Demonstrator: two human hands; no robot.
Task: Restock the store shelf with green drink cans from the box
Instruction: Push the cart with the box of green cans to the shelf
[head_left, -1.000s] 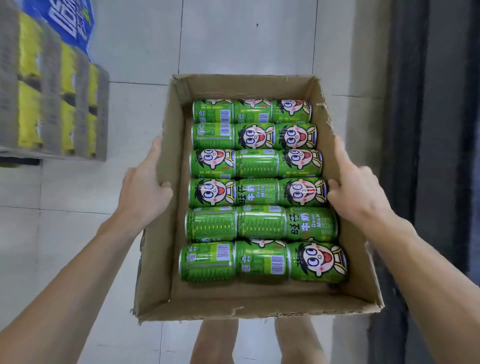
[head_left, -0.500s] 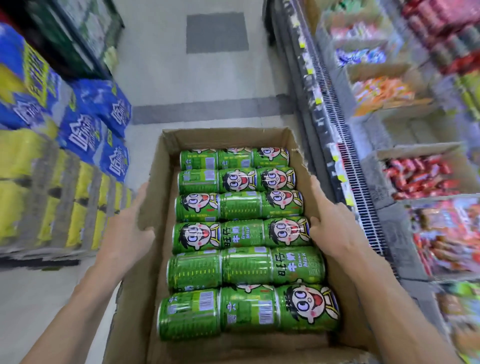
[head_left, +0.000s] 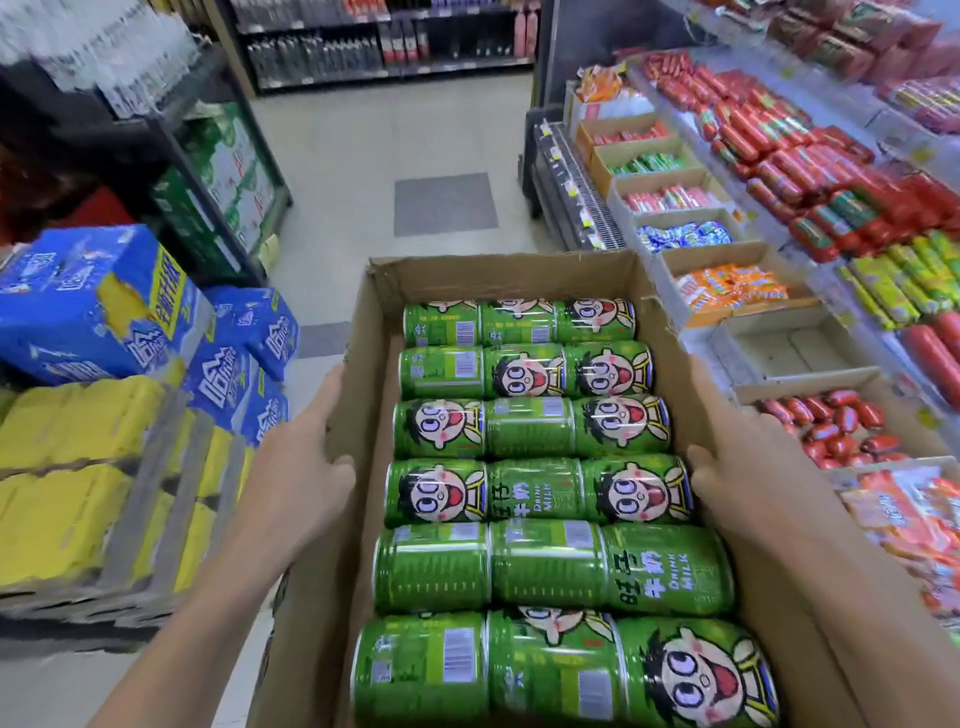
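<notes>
Hands, left (head_left: 298, 478) and right (head_left: 737, 483), grip box (head_left: 498, 273) walls; blue cartons (head_left: 93, 312) left, snack shelf (head_left: 779, 291) right.

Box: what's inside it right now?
The box holds green cans lying on their sides, six rows of three. Whether another layer lies beneath is hidden by them.

Box (head_left: 498, 275) at centre-bottom of frame, cans (head_left: 530, 483) lying inside it on their sides, three across, six rows. Left hand (head_left: 301, 467) on box's left wall, right hand (head_left: 727, 467) on right wall, thumbs over the rims. Stacked cases (head_left: 104, 415) at left, shelf (head_left: 779, 260) at right, aisle floor (head_left: 395, 135) above box.
</notes>
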